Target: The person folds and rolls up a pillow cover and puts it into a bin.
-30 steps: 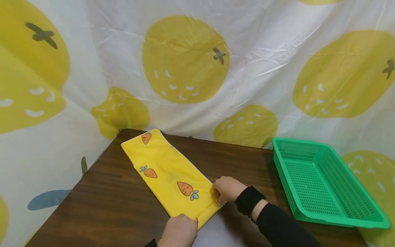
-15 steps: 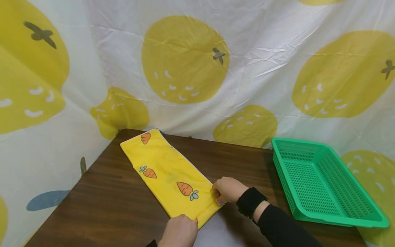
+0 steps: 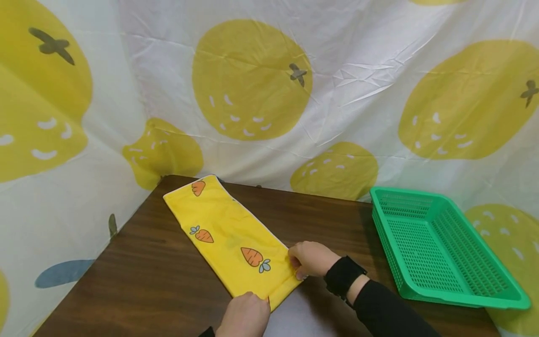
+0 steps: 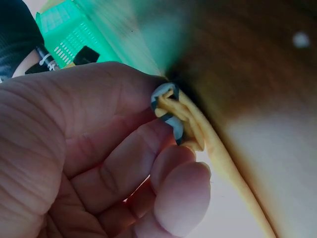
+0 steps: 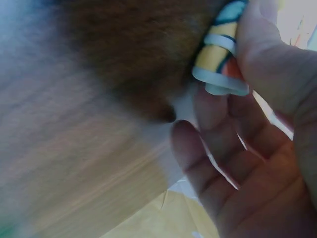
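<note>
A long yellow cloth [image 3: 229, 224] printed with orange carrots lies slantwise on the brown table [image 3: 139, 276], white trim along its far end and right side. Its near end is rolled over into a narrow band. My left hand [image 3: 245, 314] grips the left end of this band; the left wrist view shows thumb and fingers pinching the coiled layers [image 4: 185, 116]. At the band's right end, my right hand [image 3: 313, 258] holds the cloth between thumb and curled fingers. White-hemmed layers [image 5: 218, 54] stick out of that pinch in the right wrist view.
To the right stands a green plastic basket [image 3: 425, 252] with perforated walls, close by my right forearm. A white curtain [image 3: 353, 98] with large yellow fruit prints hangs behind the table and down its left side.
</note>
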The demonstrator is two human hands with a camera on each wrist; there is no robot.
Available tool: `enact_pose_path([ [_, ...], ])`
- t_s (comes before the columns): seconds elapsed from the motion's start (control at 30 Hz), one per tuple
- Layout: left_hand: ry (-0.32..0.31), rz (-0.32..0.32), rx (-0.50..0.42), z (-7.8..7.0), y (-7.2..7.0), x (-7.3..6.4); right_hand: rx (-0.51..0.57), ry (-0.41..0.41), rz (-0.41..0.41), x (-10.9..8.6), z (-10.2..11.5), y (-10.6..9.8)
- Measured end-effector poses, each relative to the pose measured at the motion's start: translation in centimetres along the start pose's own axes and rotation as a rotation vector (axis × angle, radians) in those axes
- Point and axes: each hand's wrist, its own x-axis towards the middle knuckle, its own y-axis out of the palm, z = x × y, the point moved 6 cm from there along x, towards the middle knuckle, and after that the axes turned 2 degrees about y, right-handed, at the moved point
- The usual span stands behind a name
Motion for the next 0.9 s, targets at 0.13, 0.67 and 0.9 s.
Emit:
enact_pose_path([
  [0.13, -0.002, -0.003, -0.011, 0.1, 0.0, 0.0, -0.123, -0.12, -0.111, -0.5, 0.3, -0.1],
  [0.67, 0.003, 0.028, -0.054, 0.5, 1.0, 0.4, -0.172, -0.301, -0.269, -2.8, 0.9, 0.4],
  [0.9, -0.005, 0.018, -0.053, 0.3, 0.3, 0.2, -0.231, -0.399, -0.364, -4.6, 1.1, 0.5],
])
